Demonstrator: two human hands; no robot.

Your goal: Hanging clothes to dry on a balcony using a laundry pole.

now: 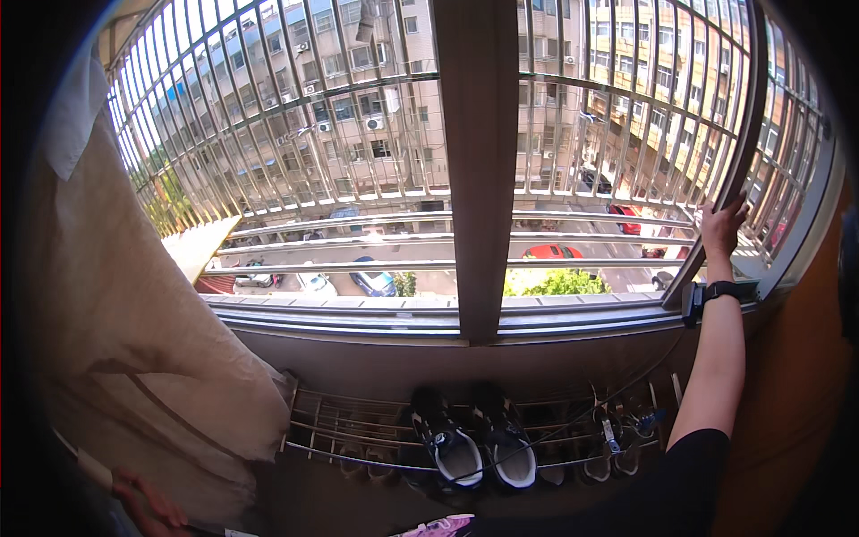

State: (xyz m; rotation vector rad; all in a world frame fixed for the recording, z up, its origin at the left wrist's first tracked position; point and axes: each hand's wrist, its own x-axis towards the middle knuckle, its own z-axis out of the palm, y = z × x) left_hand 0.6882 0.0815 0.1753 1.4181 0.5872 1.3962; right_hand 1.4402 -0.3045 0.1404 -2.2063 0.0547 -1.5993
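Note:
At the right, my right hand (722, 229) grips the upright dark edge of a sliding window sash (741, 134), its fingers wrapped round the frame. A black band with a small box sits on that wrist. My left hand (150, 503) is low at the left edge, in shadow and partly cut off. Its fingers look loosely apart, and I see nothing in them. It is nearest to the hanging beige curtain (152, 313). Between the panes stands a thick dark window post (480, 161).
Metal security bars (358, 240) stand outside the window above the sill track (358, 320). Below, a wire shoe rack (344, 407) holds black-and-white shoes (458, 452) and sandals (610, 438). A thin black cable (573, 413) crosses it. A pink patterned item (443, 526) shows at the bottom.

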